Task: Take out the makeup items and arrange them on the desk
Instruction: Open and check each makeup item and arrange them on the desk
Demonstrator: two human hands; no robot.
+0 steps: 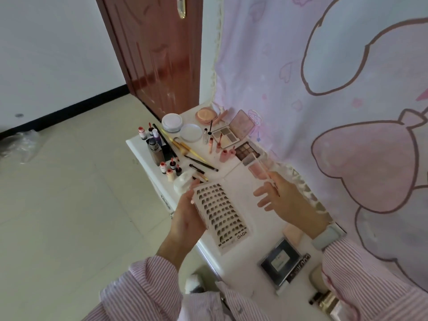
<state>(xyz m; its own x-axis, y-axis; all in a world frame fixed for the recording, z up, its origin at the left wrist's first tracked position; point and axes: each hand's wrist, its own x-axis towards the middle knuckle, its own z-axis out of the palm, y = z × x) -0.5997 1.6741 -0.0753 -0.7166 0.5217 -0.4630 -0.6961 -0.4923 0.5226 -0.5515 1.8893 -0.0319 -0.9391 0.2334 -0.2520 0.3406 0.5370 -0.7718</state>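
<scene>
A placing step is judged to be in hand: the lash tray [221, 217] is being gripped along its edge by the left hand [188, 218] above the desk [240, 181], while a thin applicator stick [262, 169] is being pinched by the right hand [281, 196]. Next, a bare spot near the palettes [246, 151] is being called for. The tray is being seen as flat, pale, with rows of dark lash clusters

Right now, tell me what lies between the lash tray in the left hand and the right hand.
Only bare white desk top shows in the head view between the clear tray of false lash clusters and the right hand, which pinches a thin stick.
</scene>
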